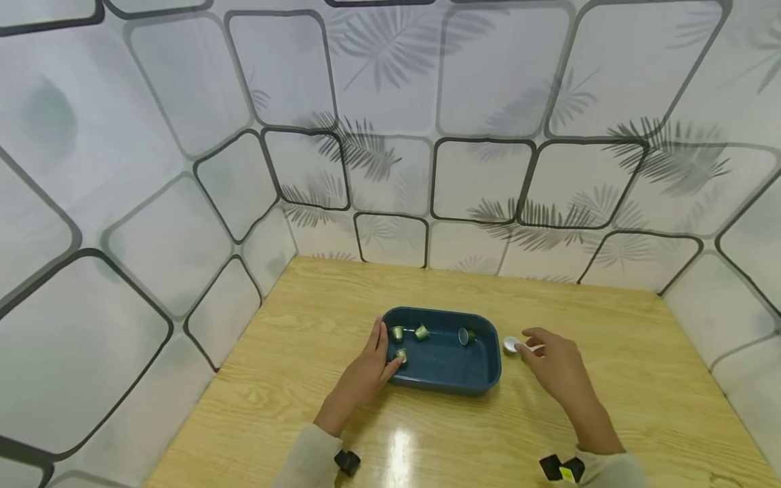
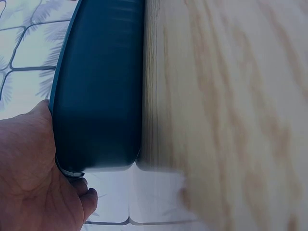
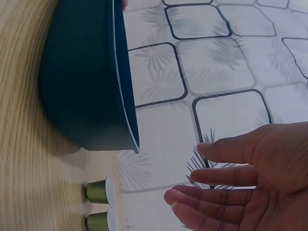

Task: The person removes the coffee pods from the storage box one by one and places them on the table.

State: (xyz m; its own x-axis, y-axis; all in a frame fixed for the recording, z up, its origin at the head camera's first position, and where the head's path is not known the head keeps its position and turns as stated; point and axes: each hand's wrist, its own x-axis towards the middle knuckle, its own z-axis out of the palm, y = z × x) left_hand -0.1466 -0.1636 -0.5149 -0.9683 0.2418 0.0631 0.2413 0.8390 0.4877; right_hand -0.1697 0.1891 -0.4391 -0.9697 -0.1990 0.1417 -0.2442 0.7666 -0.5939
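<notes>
A dark blue plastic tray sits on the table. Several green coffee capsules lie inside it, one tipped with its pale lid showing. My left hand grips the tray's left end, thumb over the rim and fingers along the outer wall. Right of the tray, two more green capsules stand lid up on the table; the head view shows one silver lid clearly, the other partly behind my fingers. Over them is my right hand, its fingers extended and apart, holding nothing.
The wood-grain table runs back to a wall covering with a leaf and rounded-grid pattern, which also rises along the left and right sides. Dark wrist-worn devices sit at both sleeves.
</notes>
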